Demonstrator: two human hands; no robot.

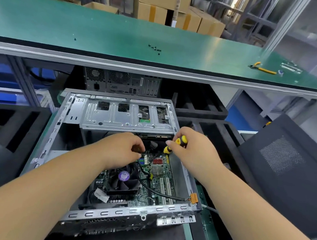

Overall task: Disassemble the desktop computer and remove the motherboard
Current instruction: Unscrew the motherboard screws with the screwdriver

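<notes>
Both our hands reach into the open desktop computer case [56,129], which lies on its side on the low work surface in front of us. Our left hand [121,149] has its fingers curled down over the far part of the motherboard [156,177], pinching something small and dark that we cannot identify. Our right hand [191,150] grips a screwdriver [176,144] with a rounded yellow and black handle, tilted down toward the board. We see the motherboard flat on the bottom of the case, green and crowded with small parts, with a ribbed silver heatsink, white slots and a red connector. A black square fan [124,178] with a round purple label sits on it, near us. A black cable [158,192] curves over the board to an orange plug [193,198]. A stamped shiny metal drive cage [123,116] covers the far end. On the green shelf [85,25] above lie yellow-handled pliers [263,68].
</notes>
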